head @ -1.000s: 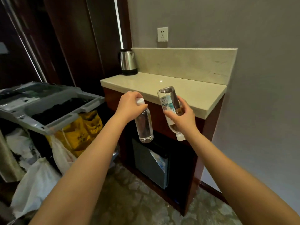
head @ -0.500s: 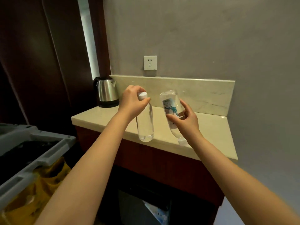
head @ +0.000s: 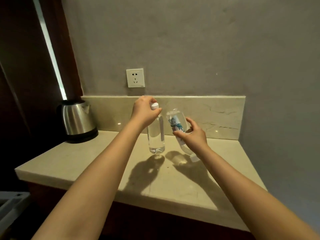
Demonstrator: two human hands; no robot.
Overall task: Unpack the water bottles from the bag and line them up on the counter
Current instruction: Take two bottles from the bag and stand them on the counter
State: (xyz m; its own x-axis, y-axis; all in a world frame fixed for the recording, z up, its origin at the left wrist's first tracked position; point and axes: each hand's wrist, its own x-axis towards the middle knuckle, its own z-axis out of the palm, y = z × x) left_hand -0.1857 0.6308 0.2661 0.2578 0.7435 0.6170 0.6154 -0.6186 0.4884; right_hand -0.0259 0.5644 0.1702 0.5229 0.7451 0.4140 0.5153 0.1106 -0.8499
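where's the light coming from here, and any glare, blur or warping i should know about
Head view: shadows of the upright bottle and tilted bottle fall toward the camera on the counter, so the light seems high and ahead; glints dot the backsplash, glare streaks the kettle; the left is very dark, the wide lens leans the bright strip there; no strong blur.

We had one view only, from the head camera. It faced forward and down onto the counter, near enough that both forearms ran in from the lower edge. The wall socket stood at twelve o'clock, the kettle at ten, and the left hand and right hand near centre.
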